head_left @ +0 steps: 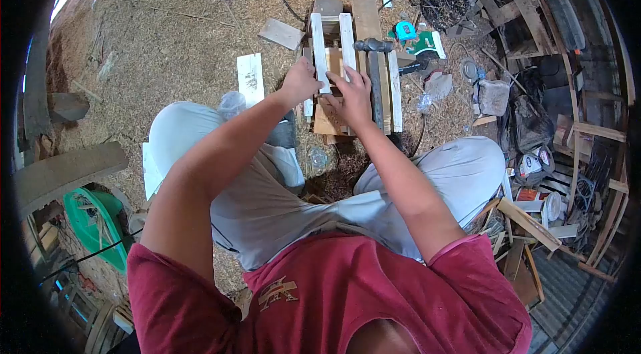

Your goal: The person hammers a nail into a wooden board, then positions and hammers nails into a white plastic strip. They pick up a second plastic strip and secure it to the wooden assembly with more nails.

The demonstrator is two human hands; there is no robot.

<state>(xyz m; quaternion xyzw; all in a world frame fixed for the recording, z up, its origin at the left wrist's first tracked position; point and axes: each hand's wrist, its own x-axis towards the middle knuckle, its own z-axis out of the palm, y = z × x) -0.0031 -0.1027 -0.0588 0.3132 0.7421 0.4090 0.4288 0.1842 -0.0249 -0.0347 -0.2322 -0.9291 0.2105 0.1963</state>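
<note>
Two pale wooden strips, a left strip (318, 40) and a right strip (346, 37), lie side by side on a low wooden stack in front of my knees. My left hand (300, 81) is closed around the near end of the left strip. My right hand (352, 99) has its fingers on both sides of the right strip's near end, its thumb side close to the left strip. Between the strips, a brown wooden block (328, 63) shows partly. A hammer (376, 83) lies just right of my right hand, head at the far end.
A teal tape measure (404, 31) and a green-and-white packet (427, 45) lie to the right. Loose boards, including a white piece (250, 79), rest on the shavings-covered ground. A green basin (97, 220) stands at left; scrap wood (531, 224) is piled at right.
</note>
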